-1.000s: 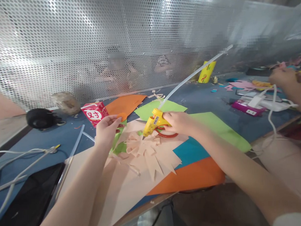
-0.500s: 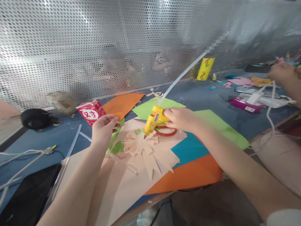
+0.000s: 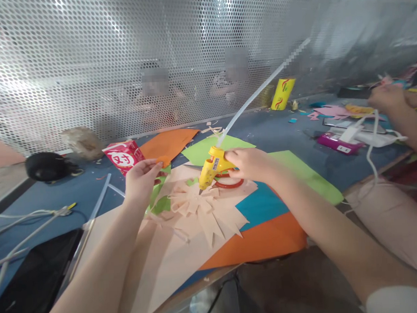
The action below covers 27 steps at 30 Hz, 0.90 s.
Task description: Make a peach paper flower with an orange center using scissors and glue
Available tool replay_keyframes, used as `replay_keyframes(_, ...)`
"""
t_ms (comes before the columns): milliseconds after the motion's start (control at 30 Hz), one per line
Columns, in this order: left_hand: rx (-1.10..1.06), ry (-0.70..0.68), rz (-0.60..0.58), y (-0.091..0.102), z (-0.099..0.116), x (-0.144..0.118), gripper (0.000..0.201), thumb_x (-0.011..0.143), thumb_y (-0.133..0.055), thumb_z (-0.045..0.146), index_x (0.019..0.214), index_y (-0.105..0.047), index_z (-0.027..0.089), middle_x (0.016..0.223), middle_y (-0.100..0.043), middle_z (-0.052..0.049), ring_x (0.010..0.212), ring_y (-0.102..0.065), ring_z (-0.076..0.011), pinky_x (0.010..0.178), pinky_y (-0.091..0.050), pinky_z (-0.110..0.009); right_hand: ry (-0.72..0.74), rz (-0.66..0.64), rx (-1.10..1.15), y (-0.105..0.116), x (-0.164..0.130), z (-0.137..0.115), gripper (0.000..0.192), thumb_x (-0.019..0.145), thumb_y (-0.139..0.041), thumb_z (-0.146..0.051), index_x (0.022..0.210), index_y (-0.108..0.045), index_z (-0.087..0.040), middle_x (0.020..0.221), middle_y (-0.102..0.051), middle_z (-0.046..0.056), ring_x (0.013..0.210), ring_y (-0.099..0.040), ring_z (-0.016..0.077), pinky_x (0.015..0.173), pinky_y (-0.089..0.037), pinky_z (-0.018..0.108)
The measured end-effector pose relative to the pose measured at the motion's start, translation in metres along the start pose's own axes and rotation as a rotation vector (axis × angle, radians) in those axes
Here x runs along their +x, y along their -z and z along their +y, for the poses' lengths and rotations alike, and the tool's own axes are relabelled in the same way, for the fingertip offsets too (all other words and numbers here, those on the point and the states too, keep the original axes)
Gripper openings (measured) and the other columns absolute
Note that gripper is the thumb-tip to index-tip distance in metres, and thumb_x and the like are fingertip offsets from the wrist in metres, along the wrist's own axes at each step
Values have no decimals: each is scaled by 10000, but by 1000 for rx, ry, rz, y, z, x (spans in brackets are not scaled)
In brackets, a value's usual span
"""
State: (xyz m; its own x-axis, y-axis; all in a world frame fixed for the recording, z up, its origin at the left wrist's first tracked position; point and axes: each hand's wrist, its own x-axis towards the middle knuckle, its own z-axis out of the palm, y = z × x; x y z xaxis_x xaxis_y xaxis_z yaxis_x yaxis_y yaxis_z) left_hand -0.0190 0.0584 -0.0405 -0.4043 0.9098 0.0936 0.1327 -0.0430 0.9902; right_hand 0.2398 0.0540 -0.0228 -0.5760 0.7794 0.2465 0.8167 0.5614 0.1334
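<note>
My right hand is closed round the handle of a yellow hot glue gun. Its nozzle points down at the middle of a pale peach paper flower made of looped and notched strips. A long clear glue stick rises from the back of the gun. Between the fingertips of my left hand is a small orange paper circle, held left of the flower. Red-handled scissors lie under the gun, partly hidden by it and by my right hand.
Orange paper, blue paper and green paper lie around the flower. A red packet and a black round object sit left. A purple power strip and another person's hand are at right. Perforated metal stands behind.
Both hands hold almost the same pose, the gun's nozzle still at the flower's middle. The whole view has shifted slightly.
</note>
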Motion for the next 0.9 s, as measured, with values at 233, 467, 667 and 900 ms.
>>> replay_keyframes(233,-1,12,-13,1,1,0,93,676,-667,180,738,-601,158,603,-613,37,487,-577,-78,454,-398,-174,10,-2,7,-2,1,3,193,800,-482,-208,972,-542,-142,898,-639,96,747,-582,206,512,-270,262)
replay_keyframes(467,1,10,-19,1,2,-1,82,687,-659,165,744,-601,160,607,-615,33,485,-573,-81,458,-393,-181,29,42,-26,-3,0,6,196,786,-508,-217,962,-557,-144,887,-645,74,744,-593,200,490,-271,258)
replay_keyframes(667,1,-3,-29,1,1,-2,132,638,-686,221,724,-602,165,610,-630,23,487,-582,-95,465,-408,-196,67,100,-54,-2,-2,5,220,778,-541,-228,980,-563,-143,926,-644,81,781,-588,199,511,-306,260)
replay_keyframes(900,27,-44,-31,1,0,-1,203,571,-697,282,718,-607,175,613,-631,21,491,-589,-107,439,-382,-191,-7,172,-31,0,-1,1,273,822,-524,-329,1000,-552,-124,940,-630,114,818,-579,224,558,-352,283)
